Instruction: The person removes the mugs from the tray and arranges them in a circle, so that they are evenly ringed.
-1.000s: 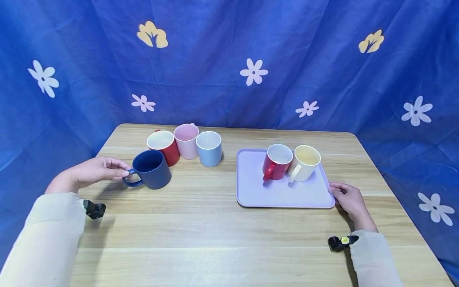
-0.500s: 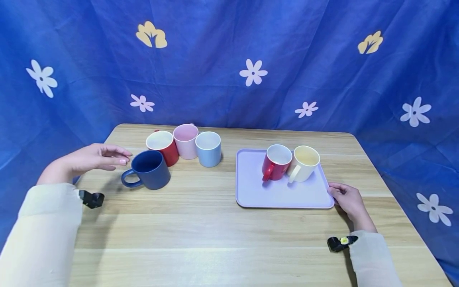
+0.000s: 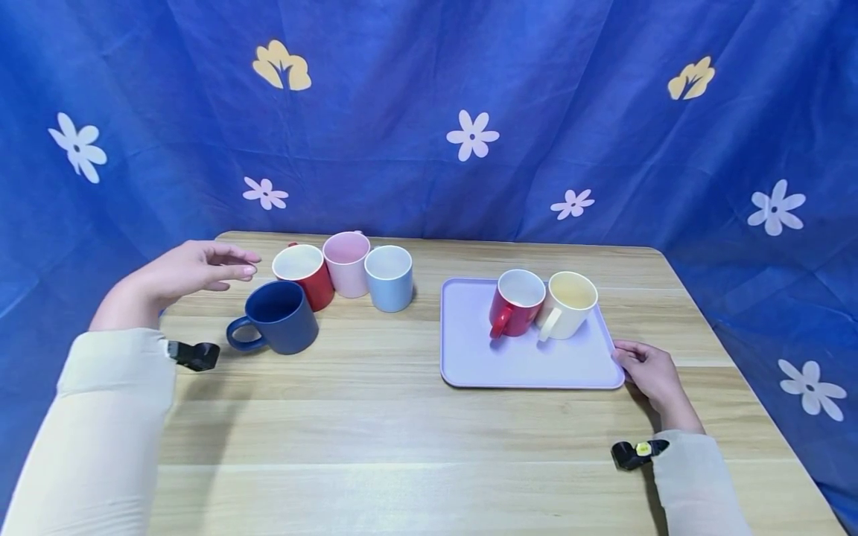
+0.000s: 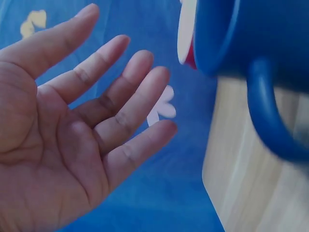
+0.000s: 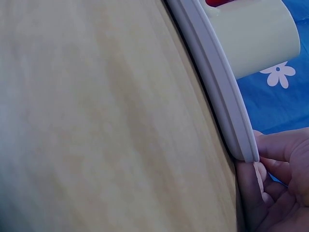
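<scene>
My left hand (image 3: 191, 272) hovers with relaxed, spread fingers above and behind the handle of a dark blue mug (image 3: 288, 324), holding nothing. In the left wrist view the palm (image 4: 53, 145) faces the camera, apart from the mug's blue handle (image 4: 265, 106). A red mug with a white inside (image 3: 315, 279) stands just behind the dark blue one. At the right, my right hand (image 3: 655, 376) pinches the right edge of a lilac tray (image 3: 469, 365), as the right wrist view shows at the tray's corner (image 5: 241, 140). On the tray stand another red mug (image 3: 512, 313) and a cream mug (image 3: 570, 309).
A pink mug (image 3: 348, 272) and a light blue mug (image 3: 390, 283) stand beside the red one at the back left of the wooden table (image 3: 375, 432). Behind the table hangs a blue curtain (image 3: 389, 89) with flower prints.
My left hand has let go of the dark blue mug's handle, then risen and moved toward the back. The mug stays where it was. My right hand stays at the tray's edge.
</scene>
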Available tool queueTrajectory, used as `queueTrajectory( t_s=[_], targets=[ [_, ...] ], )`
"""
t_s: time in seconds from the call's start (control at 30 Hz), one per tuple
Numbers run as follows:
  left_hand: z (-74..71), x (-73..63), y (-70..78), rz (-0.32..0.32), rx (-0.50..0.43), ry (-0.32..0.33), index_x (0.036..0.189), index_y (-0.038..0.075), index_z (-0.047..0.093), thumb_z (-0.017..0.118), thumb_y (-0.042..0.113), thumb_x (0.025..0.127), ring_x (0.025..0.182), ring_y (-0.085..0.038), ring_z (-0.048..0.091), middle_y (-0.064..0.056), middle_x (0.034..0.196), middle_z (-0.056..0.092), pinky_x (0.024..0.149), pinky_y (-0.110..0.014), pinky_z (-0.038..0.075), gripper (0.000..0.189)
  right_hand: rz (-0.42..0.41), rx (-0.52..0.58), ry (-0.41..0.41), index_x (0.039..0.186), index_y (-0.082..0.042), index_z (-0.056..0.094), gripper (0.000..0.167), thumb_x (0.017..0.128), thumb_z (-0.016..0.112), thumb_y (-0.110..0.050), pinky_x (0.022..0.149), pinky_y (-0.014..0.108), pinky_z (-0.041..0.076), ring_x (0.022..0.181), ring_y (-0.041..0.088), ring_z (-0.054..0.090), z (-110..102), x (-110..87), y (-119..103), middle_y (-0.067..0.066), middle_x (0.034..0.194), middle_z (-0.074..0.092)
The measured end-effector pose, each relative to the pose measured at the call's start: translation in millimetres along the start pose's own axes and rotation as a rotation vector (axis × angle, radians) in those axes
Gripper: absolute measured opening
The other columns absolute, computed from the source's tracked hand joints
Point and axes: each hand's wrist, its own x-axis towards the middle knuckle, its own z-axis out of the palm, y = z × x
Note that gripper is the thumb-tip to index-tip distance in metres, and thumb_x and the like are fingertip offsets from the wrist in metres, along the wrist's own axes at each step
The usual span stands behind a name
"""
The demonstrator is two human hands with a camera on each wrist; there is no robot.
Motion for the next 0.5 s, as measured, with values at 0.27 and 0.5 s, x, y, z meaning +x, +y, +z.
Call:
queueTrajectory(
  t_s=[0.27, 0.5],
  targets=[
    [22.4, 15.0, 28.9, 0.063, -0.025, 0.042, 0.132, -0.002, 0.053, 0.063, 0.028, 0.093, 0.100, -0.019, 0.059, -0.018, 0.124, 0.058, 0.085, -0.036, 0.051, 0.049, 0.010, 0.001, -0.001, 0.129, 0.007, 0.053, 0.042, 0.097, 0.056, -0.021, 0.067, 0.017, 0.051, 0.080, -0.002, 0.056, 0.3, -0.6, -0.9, 0.014, 0.108, 0.062],
    [47.8, 25.5, 53.8, 0.141, -0.021, 0.009, 0.128, 0.000, 0.056, 0.063, 0.030, 0.093, 0.104, -0.026, 0.057, -0.015, 0.116, 0.062, 0.085, -0.030, 0.046, 0.047, -0.012, 0.009, 0.006, 0.127, 0.009, 0.054, 0.040, 0.096, 0.056, -0.016, 0.067, 0.018, 0.051, 0.078, -0.003, 0.056, -0.7, -0.6, 0.3, 0.007, 0.100, 0.064]
  ],
)
